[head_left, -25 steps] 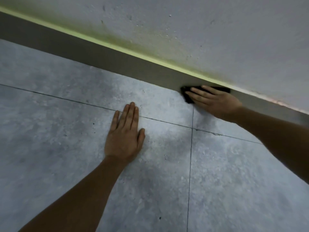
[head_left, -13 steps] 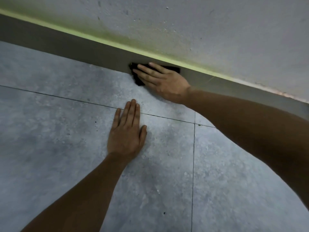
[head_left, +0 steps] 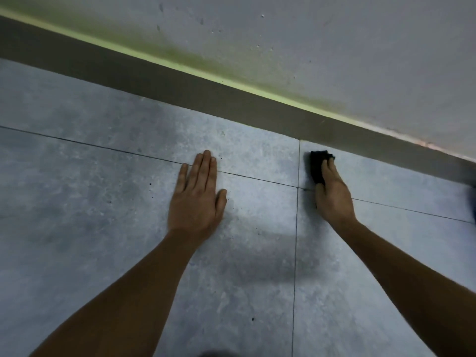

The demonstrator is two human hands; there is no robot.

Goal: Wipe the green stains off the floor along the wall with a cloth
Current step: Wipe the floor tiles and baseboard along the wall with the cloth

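1. I see one cloth (head_left: 317, 164), black and bunched, lying on the floor (head_left: 103, 202) just right of a vertical grout line and near the dark skirting (head_left: 180, 91), but not touching it.
2. My right hand (head_left: 333, 194) presses down on the cloth, fingers together and curled over its near half; the far end sticks out past the fingertips. The thumb sits at the cloth's left edge, close to where two grout lines cross.
3. My left hand (head_left: 197, 199) lies flat on the floor, palm down, fingers straight and closed together, thumb spread to the right. It holds nothing. Its fingertips cross a grout line.
4. The two hands are well apart, with the vertical grout line between them.
5. Green stain (head_left: 195, 60) runs as one bright band along the top of the skirting and fades upward into the wall (head_left: 334, 47). I cannot make out any green on the floor tiles themselves.
6. Two bare forearms enter from the bottom; both are cut off by the frame edge.
7. A blurred dark-blue shape (head_left: 472, 204) at the right edge is cut off; I cannot tell what it is. A dark blur (head_left: 216, 354) at the bottom edge is likewise unclear.
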